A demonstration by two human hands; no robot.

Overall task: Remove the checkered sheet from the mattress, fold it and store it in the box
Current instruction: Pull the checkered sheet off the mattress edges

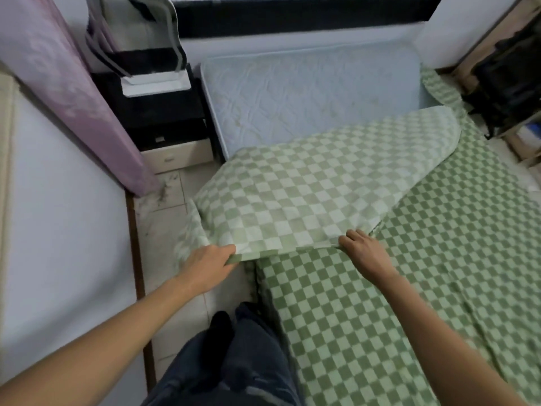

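Note:
The green-and-white checkered sheet (424, 259) lies over the near part of the mattress. Its far end is folded back toward me, paler underside up, as a flap (307, 183). The bare pale-blue mattress (307, 92) shows beyond the flap. My left hand (209, 263) pinches the flap's near-left corner, off the bed's left edge. My right hand (364, 253) grips the flap's near edge where it lies on the darker top side. No box is in view.
A black nightstand (164, 112) with cream drawers stands left of the bed head. A purple curtain (67, 92) hangs along the left wall. A narrow tiled floor strip (167, 230) runs beside the bed, where my legs stand. Dark furniture (509, 74) sits at the right.

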